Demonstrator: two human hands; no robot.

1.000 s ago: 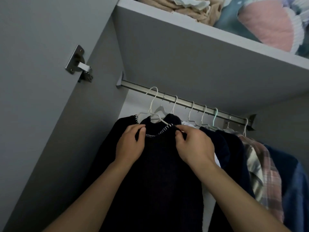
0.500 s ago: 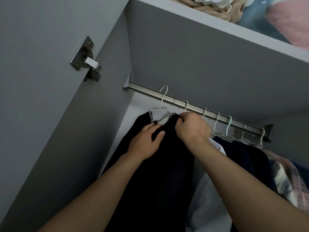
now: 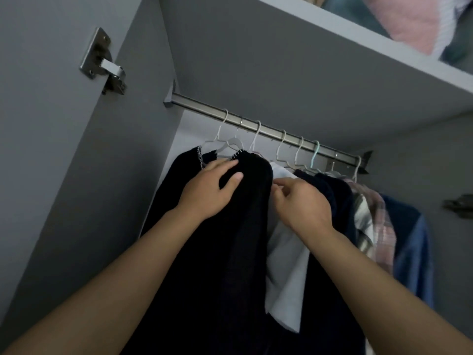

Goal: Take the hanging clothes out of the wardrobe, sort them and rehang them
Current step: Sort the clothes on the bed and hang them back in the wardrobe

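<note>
A black sweater (image 3: 230, 252) with white stitching at the collar hangs on a white hanger (image 3: 230, 144) at the left end of the metal rail (image 3: 271, 129). My left hand (image 3: 210, 188) grips the sweater just below the collar, fingers over the top and thumb on the front. At the sweater's right shoulder edge, the fingertips of my right hand (image 3: 299, 201) pinch together, in front of a white garment (image 3: 286, 265). Further right hang a navy garment (image 3: 330, 201), a plaid shirt (image 3: 371, 221) and a blue shirt (image 3: 409, 239), on several white hangers and one mint hanger (image 3: 316, 152).
The grey wardrobe side wall is close on the left, with the open door and its metal hinge (image 3: 105, 62). A shelf (image 3: 358, 65) overhead carries folded pink and teal bedding (image 3: 409, 24). Another hinge (image 3: 460, 204) shows at the right edge.
My right hand has let go of the collar and dropped right to the sweater's shoulder edge. My left hand has slid up towards the collar. The view has shifted slightly.
</note>
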